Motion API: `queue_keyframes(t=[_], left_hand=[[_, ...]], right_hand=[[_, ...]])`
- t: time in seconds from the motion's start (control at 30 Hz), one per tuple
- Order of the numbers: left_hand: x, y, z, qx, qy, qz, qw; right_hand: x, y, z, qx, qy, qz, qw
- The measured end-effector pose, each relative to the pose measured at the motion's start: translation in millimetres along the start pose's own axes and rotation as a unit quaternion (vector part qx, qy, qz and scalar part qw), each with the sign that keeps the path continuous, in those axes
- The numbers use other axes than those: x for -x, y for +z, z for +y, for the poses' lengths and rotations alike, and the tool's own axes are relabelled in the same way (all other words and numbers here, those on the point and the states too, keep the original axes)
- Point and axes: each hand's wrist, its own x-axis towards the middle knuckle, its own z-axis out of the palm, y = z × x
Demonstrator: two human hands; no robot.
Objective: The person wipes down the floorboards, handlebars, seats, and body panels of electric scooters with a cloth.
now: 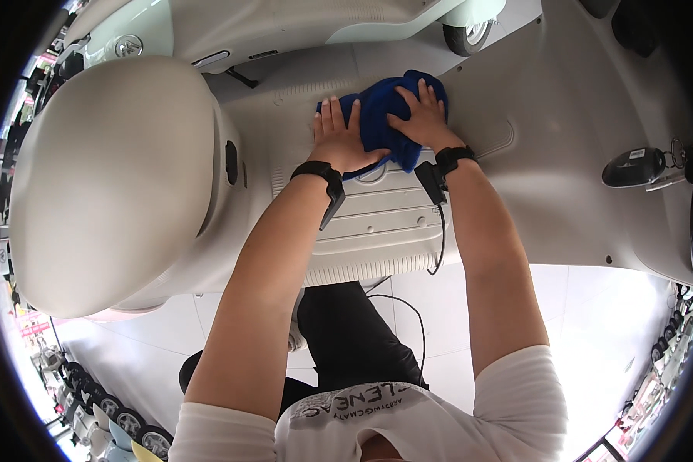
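A dark blue cloth (pixel 379 115) lies bunched on the beige footboard (pixel 377 219) of a scooter. My left hand (pixel 342 142) is flat on the cloth's left part, with fingers stretched out and the thumb pointing right along its near edge. At the cloth's right end, my right hand (pixel 426 119) presses down with fingers bent over the bunched folds, thumb to the left. The palms' undersides are hidden. Each wrist wears a black strap with a small device, and a cable hangs from the right one.
The large beige seat (pixel 115 185) rises left of the footboard. The scooter's front panel (pixel 570 154) curves up at right, with a black key fob (pixel 633 167) near the edge. Beyond stands another scooter with a small wheel (pixel 467 37). Several wheels line the lower left.
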Motion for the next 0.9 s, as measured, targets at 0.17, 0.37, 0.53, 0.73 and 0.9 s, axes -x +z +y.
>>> queue_keyframes(t=[0.17, 0.37, 0.53, 0.73, 0.9], left_hand=[[-7, -6, 4, 0.031, 0.002, 0.063, 0.998], [-12, -1, 4, 0.037, 0.014, 0.108, 0.993], [-16, 2, 4, 0.032, 0.017, 0.140, 0.989], [-11, 8, 6, 0.037, 0.039, 0.200, 0.978], [-8, 25, -11, 0.038, 0.058, 0.252, 0.965]], right_hand=[[-16, -11, -1, -0.011, 0.013, 0.009, 1.000], [-28, -14, 8, -0.027, 0.009, 0.001, 1.000], [-39, -10, 17, -0.053, 0.002, 0.030, 0.998], [-41, -6, 21, 0.001, 0.013, 0.023, 1.000], [-42, -12, -2, 0.044, 0.054, -0.021, 0.997]])
